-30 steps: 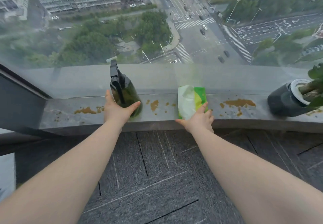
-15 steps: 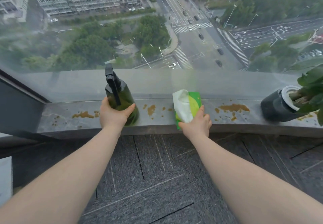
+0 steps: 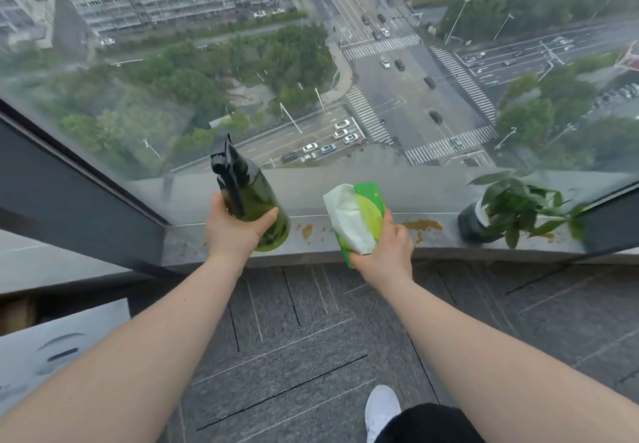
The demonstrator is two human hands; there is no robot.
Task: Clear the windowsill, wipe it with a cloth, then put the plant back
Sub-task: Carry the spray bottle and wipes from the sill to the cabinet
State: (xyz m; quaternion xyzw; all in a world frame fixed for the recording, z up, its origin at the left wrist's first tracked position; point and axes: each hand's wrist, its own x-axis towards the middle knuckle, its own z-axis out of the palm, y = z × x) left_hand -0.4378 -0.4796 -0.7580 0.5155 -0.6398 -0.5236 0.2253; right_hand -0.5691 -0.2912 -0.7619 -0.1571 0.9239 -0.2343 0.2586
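Note:
My left hand [image 3: 235, 231] grips a dark green spray bottle [image 3: 256, 200] with a black trigger head, lifted and tilted just above the grey windowsill [image 3: 186, 240]. My right hand [image 3: 383, 252] holds a green packet of wipes [image 3: 359, 218] with a white sheet sticking out, raised off the sill's front edge. A potted plant [image 3: 511, 211] in a dark pot stands on the sill at the right, apart from both hands. Brown dirt stains [image 3: 422, 225] lie on the sill between the packet and the plant.
A large window pane [image 3: 311, 79] rises right behind the sill, with dark frames at left and right. Grey carpet tiles [image 3: 311, 339] cover the floor below. A pale grey surface [image 3: 52, 356] sits at the lower left. My white shoe [image 3: 382, 408] shows at the bottom.
Both hands closed on the bottle and the wipes packet and lifted them off the sill. The view shifted left and tilted down, so the plant now appears nearer the centre.

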